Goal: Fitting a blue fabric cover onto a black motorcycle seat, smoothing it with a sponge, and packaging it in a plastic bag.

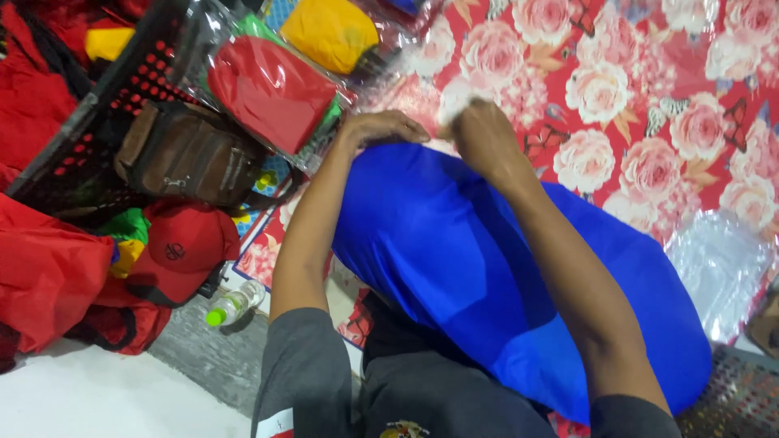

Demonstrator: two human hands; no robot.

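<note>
Red rose-patterned floor mat over pale grey floor, black plastic crate at left.

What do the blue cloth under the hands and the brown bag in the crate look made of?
Blue cloth: probably thin synthetic fabric, smooth with a slight sheen and soft folds. Brown bag: looks like leather or an imitation, matte, with stitched straps; hard to tell which.

— What is lying under the hands?

— A smooth, bright blue fabric piece is lying bunched in a long rounded mound across the person's lap, and its far end is resting on the near edge of the red rose-patterned mat.

— Is it lying flat?

— No, it is bulging, with soft folds.
</note>
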